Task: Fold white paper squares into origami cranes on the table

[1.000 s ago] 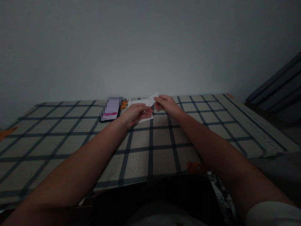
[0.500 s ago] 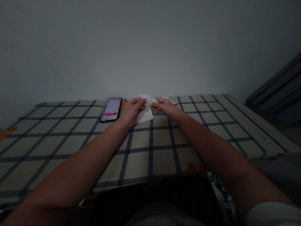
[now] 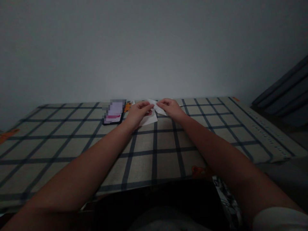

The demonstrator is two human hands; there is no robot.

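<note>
Both hands meet over the far part of the table, pinching a folded piece of white paper point(image 3: 160, 110) between them. My left hand point(image 3: 140, 111) has its thumb and fingers closed on the paper's left side. On the other side, my right hand point(image 3: 170, 107) pinches it with the thumb and bent fingers. Beneath my left hand lies another white sheet point(image 3: 149, 120), flat on the cloth and partly covered. The folds between the fingertips are too small and dim to make out.
A phone point(image 3: 114, 112) with a lit, blurred screen lies left of my left hand. The checked tablecloth point(image 3: 144, 150) runs back to a grey wall point(image 3: 154, 48). Dark folded fabric point(image 3: 286, 93) hangs at the right. White paper shows behind my right hand.
The held paper has turned, and a pointed flap now hangs down toward me between the hands. My right hand has shifted slightly and its fingers are more bent. The phone stays put.
</note>
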